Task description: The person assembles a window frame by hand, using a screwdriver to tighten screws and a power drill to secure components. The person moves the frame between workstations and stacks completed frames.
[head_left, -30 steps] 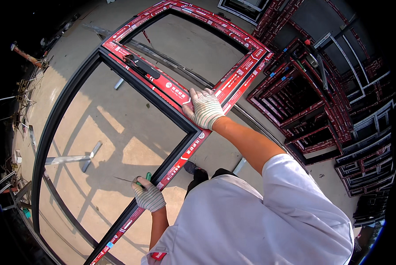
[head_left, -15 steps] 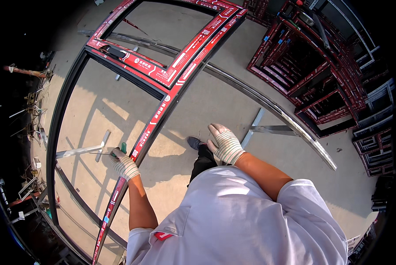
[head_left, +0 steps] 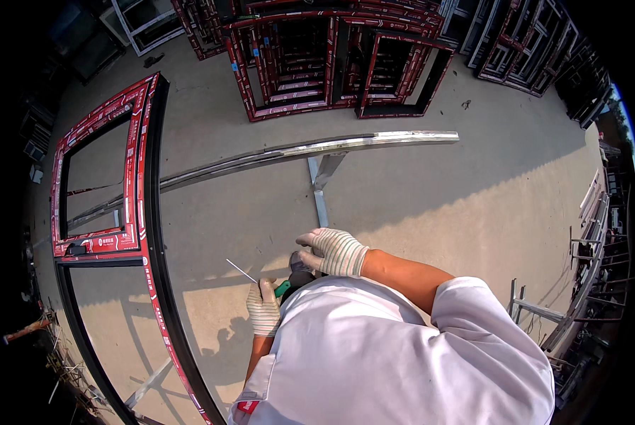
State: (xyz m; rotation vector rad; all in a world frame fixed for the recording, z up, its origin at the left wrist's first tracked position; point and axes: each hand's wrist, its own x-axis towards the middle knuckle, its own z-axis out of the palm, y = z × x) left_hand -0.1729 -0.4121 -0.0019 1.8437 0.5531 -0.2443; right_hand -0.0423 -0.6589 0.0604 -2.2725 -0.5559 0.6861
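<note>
My left hand (head_left: 263, 308), in a striped knit glove, is closed around a screwdriver (head_left: 282, 288) with a green handle. Its thin metal shaft points up and to the left. My right hand (head_left: 338, 252), gloved alike, hovers in front of my body with fingers loosely bent and apart, holding nothing. To the left of both hands lies a large window frame (head_left: 148, 234), black with red printed film on its faces. A small black fitting (head_left: 76, 249) sits at a corner of its smaller opening. Neither hand touches the frame.
A long metal rail (head_left: 395, 138) on a steel leg (head_left: 320, 205) crosses ahead of me and runs under the window frame. Red-filmed frames (head_left: 289, 110) lean in stacks at the back, more frames (head_left: 526, 49) at the far right. A metal rack (head_left: 579, 255) stands at right.
My view has swung to the right, so the window frame now appears farther left. My left hand has come away from the frame's edge toward my body, still holding the screwdriver.
</note>
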